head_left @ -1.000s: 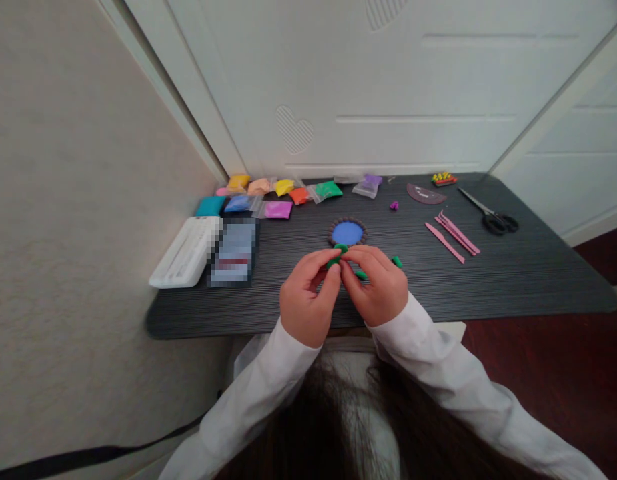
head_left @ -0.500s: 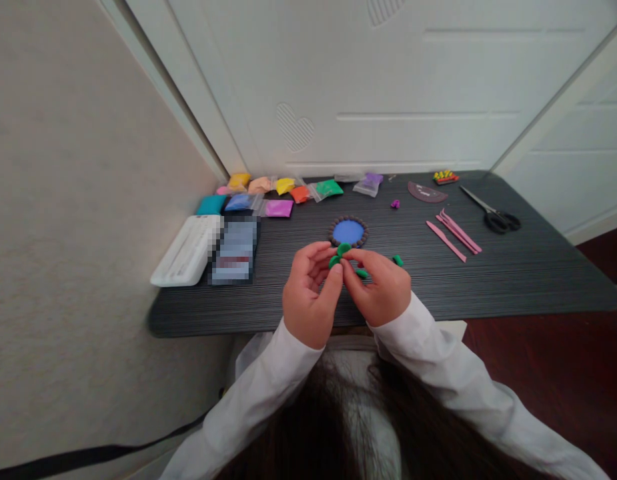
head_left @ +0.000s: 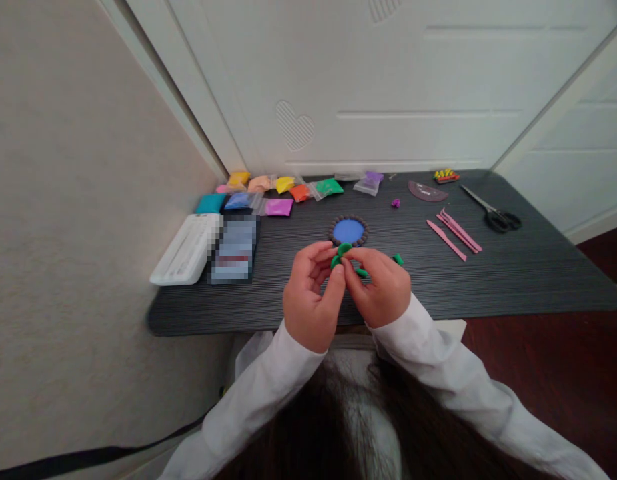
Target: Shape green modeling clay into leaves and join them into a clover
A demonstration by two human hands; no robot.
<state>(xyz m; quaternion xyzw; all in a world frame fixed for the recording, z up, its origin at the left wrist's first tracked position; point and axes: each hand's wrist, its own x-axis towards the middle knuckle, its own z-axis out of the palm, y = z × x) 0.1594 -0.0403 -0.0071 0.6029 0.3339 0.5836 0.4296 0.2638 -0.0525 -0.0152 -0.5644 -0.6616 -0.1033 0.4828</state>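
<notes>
L hand (head_left: 312,300) & R hand (head_left: 381,288) meet over the dark table (head_left: 513,287), each pinching the lobed green pc (head_left: 344,249) btwn thumb & fingers; it's just this side of the blue disc (head_left: 348,231) w/ brown beaded rim. Small green bit (head_left: 362,273) shows right by the R hand's fingers, green stub (head_left: 398,259) just beyond that hand. Pink tools (head_left: 447,240) & scissors (head_left: 491,215) lie off to the R, coloured packets (head_left: 279,207) back L.
</notes>
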